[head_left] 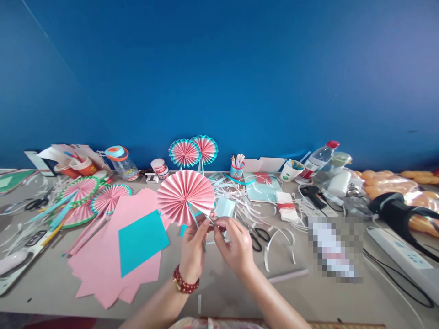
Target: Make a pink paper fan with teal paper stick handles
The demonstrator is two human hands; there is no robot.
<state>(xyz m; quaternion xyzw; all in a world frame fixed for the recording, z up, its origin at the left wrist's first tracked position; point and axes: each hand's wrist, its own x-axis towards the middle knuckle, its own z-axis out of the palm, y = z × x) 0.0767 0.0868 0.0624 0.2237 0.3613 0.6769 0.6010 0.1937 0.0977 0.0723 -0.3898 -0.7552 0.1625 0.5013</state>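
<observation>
A pink pleated paper fan (176, 194) is spread nearly into a full circle, with a gap at its lower right. My left hand (194, 246), wearing a red beaded bracelet, is closed around the thin strips that run down from the fan's centre. Beside it, my right hand (235, 242) pinches a narrow, pale strip close to the left fingertips; the fingers partly hide it. A blue-green paper sheet (144, 242) lies on the stacked pink paper (98, 260) left of my hands. Black-handled scissors (256, 238) lie to the right.
Two blue-edged pink fans (185, 153) stand behind the held one; several more (111, 198) lie at left. Paper scraps (255, 210) litter the middle. A pen cup (237, 169), a bottle (318, 160), a glue gun (313, 196) and a power strip (404, 256) with cables are about.
</observation>
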